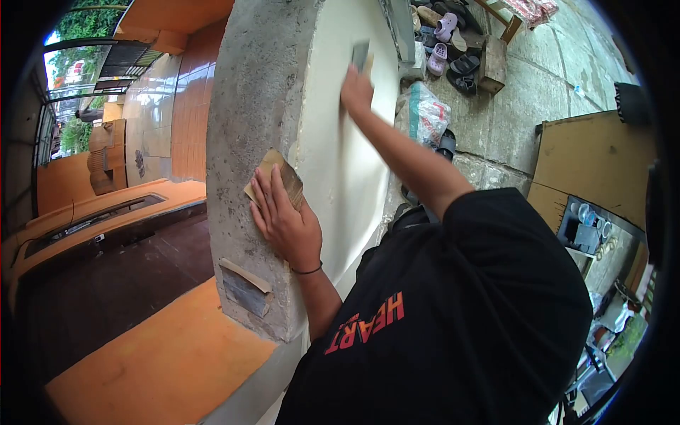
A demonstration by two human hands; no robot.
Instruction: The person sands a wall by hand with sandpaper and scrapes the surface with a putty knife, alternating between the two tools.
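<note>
We are seeing a wall whose white face [329, 163] is looking smooth and pale, adjoining a rough, pitted grey concrete surface [248, 106]. The right hand [357, 91] is gripping a blurred, flat grey-and-tan tool [362, 57] at the white face. The left hand [285, 221] is lying nearly flat, fingers extended, pressing a worn brown sheet [280, 176] on the concrete. A curled grey-and-tan piece [245, 289] is resting nearby. We are reading "HEART" on the black shirt [453, 304]; smaller lettering beside it is remaining illegible.
</note>
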